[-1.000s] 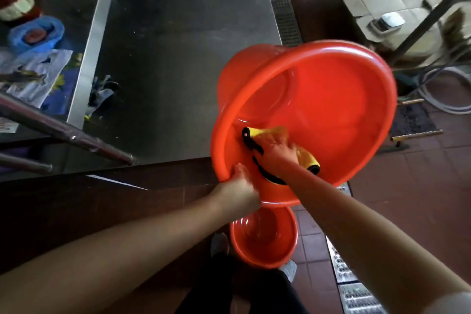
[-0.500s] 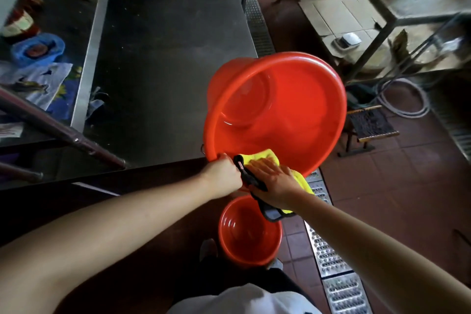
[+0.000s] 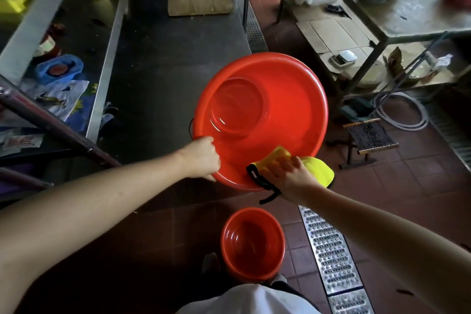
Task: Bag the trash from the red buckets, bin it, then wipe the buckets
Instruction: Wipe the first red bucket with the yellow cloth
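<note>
Red plastic: the large bucket point(image 3: 280, 109) is tilted on the near edge of the steel desk point(image 3: 165, 58), its open mouth facing the camera.
Left hand point(image 3: 202, 159): fingers curled round the bucket's near-left rim, holding it.
Right hand point(image 3: 288, 176): fingers spread flat, pressing a yellow cloth point(image 3: 316, 167) with black trim against the lower rim.
Small bucket point(image 3: 252, 243): red, upright on the tiled floor point(image 3: 407, 186) below, beside a metal drain grate point(image 3: 331, 250).
</note>
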### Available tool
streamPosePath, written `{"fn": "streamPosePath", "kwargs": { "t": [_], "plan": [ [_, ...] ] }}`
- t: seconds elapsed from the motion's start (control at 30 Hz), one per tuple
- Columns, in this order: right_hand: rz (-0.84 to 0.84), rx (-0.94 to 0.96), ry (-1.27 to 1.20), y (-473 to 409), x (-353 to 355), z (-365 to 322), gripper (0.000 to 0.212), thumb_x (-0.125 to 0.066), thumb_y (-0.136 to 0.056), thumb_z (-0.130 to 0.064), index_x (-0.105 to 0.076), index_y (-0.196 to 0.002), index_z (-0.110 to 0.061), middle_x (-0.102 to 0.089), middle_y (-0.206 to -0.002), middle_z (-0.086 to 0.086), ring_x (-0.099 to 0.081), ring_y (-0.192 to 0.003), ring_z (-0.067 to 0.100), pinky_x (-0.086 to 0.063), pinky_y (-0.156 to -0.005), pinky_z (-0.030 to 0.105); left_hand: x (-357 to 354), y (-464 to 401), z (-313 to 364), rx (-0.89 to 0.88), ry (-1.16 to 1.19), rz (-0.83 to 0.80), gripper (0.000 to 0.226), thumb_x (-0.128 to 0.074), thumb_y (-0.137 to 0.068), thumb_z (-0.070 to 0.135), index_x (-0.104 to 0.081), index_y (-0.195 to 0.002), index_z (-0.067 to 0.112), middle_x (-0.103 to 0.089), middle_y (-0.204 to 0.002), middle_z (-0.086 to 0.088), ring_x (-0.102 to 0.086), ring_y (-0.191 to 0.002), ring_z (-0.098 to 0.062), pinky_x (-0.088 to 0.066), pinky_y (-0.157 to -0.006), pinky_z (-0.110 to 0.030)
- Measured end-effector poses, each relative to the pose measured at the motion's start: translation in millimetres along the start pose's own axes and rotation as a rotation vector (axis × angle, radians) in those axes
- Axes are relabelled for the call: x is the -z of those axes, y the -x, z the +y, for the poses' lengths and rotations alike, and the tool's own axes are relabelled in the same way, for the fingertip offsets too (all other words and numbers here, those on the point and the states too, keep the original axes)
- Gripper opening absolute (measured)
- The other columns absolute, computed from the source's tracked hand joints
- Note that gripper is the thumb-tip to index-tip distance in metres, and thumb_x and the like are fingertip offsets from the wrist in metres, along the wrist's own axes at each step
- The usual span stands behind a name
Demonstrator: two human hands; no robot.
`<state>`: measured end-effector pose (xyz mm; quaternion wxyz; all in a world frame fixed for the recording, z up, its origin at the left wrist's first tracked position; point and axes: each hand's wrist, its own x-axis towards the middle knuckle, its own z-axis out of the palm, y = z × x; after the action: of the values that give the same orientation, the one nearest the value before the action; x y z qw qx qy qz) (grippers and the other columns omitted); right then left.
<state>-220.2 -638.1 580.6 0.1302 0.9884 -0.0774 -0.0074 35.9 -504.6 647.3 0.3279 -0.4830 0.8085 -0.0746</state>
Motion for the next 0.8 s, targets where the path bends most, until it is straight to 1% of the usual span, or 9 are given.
{"fn": "streamPosePath", "kwargs": {
  "t": [0.07, 0.2, 0.3, 0.37, 0.43, 0.5, 0.57, 0.67, 0.8],
  "plan": [
    [0.077, 0.021, 0.042, -3.3, 1.7, -1.9, 0.039, -0.058, -0.080, -0.026, -0.076, -0.113, -0.016, -0.074, -0.103, 0.009, -0.070, -0.086, 0.032, -0.055, -0.071, 0.043, 0.6, -2.7, 8.5, 0.128, 0.011, -0.020, 0.043, -0.052, -0.092, 0.050, -0.068, -0.107, 0.014, -0.071, -0.105, -0.009, -0.065, -0.099, -0.029, -0.035, -0.103, -0.047],
    [0.225, 0.058, 0.046, -7.8, 0.6, -2.2, 0.037, -0.053, -0.086, -0.024, -0.075, -0.115, -0.016, -0.074, -0.108, 0.007, -0.070, -0.091, 0.032, -0.055, -0.075, 0.043, -1.6, -35.3, 62.5, 0.371, 0.178, -0.114, 0.067, -0.047, -0.095, 0.050, -0.044, -0.137, -0.002, -0.055, -0.130, -0.027, -0.051, -0.120, -0.041, -0.032, -0.107, -0.055],
    [0.213, 0.058, -0.001, -11.1, -3.8, -4.6, 0.040, -0.067, -0.082, -0.032, -0.072, -0.120, -0.020, -0.072, -0.112, 0.004, -0.069, -0.097, 0.031, -0.054, -0.079, 0.042, -3.9, -57.3, 82.5, 0.431, 0.304, -0.035, 0.042, -0.045, -0.097, 0.028, -0.054, -0.128, 0.000, -0.059, -0.125, -0.024, -0.054, -0.116, -0.042, -0.040, -0.100, -0.049],
    [0.088, 0.021, -0.089, -10.5, -6.2, -3.5, 0.061, -0.072, -0.077, -0.049, -0.065, -0.132, -0.024, -0.067, -0.124, 0.002, -0.064, -0.111, 0.032, -0.049, -0.090, 0.047, -6.7, -61.7, 82.0, 0.416, 0.301, -0.022, 0.033, -0.042, -0.096, 0.015, -0.059, -0.120, 0.000, -0.063, -0.119, -0.024, -0.058, -0.111, -0.041, -0.042, -0.098, -0.048],
    [-0.113, -0.004, -0.194, -7.8, -6.1, -1.6, 0.090, -0.057, -0.073, -0.078, -0.048, -0.147, -0.027, -0.054, -0.143, 0.002, -0.049, -0.133, 0.033, -0.036, -0.106, 0.054, -13.3, -62.8, 80.9, 0.388, 0.267, -0.031, 0.033, -0.040, -0.096, 0.015, -0.061, -0.117, 0.001, -0.065, -0.117, -0.025, -0.060, -0.110, -0.043, -0.043, -0.098, -0.049],
    [-0.327, -0.003, -0.242, -7.3, -6.4, 2.4, 0.120, -0.042, -0.060, -0.098, -0.024, -0.157, -0.029, -0.031, -0.160, 0.000, -0.024, -0.149, 0.030, -0.019, -0.116, 0.058, -18.3, -64.6, 78.5, 0.351, 0.225, -0.025, 0.041, -0.037, -0.099, 0.031, -0.063, -0.115, 0.004, -0.067, -0.115, -0.023, -0.062, -0.109, -0.042, -0.044, -0.099, -0.048],
    [-0.481, 0.006, -0.357, -9.7, -6.2, 7.3, 0.132, -0.040, -0.054, -0.102, -0.002, -0.160, -0.032, -0.006, -0.168, -0.002, 0.000, -0.154, 0.026, -0.004, -0.120, 0.060, -19.7, -67.2, 75.1, 0.325, 0.228, -0.005, 0.058, -0.038, -0.096, 0.053, -0.065, -0.113, 0.005, -0.067, -0.114, -0.022, -0.063, -0.109, -0.040, -0.044, -0.099, -0.046],
    [-0.575, -0.033, -0.480, -11.2, -3.8, 12.1, 0.123, -0.035, -0.061, -0.101, 0.006, -0.158, -0.038, 0.008, -0.168, -0.006, 0.013, -0.154, 0.021, 0.006, -0.120, 0.059, -20.7, -69.1, 72.2, 0.310, 0.234, 0.015, 0.054, -0.045, -0.094, 0.054, -0.065, -0.110, 0.005, -0.068, -0.112, -0.022, -0.063, -0.107, -0.038, -0.043, -0.098, -0.046],
    [-0.415, -0.159, -0.410, -11.9, -2.4, -2.0, 0.097, -0.030, -0.075, -0.088, -0.010, -0.157, -0.041, -0.012, -0.167, -0.008, -0.003, -0.154, 0.024, 0.004, -0.118, 0.066, -11.1, -65.1, 67.5, 0.321, 0.245, -0.007, 0.039, -0.050, -0.093, 0.040, -0.066, -0.106, 0.006, -0.069, -0.108, -0.020, -0.065, -0.102, -0.036, -0.046, -0.094, -0.045]
  ]
}}
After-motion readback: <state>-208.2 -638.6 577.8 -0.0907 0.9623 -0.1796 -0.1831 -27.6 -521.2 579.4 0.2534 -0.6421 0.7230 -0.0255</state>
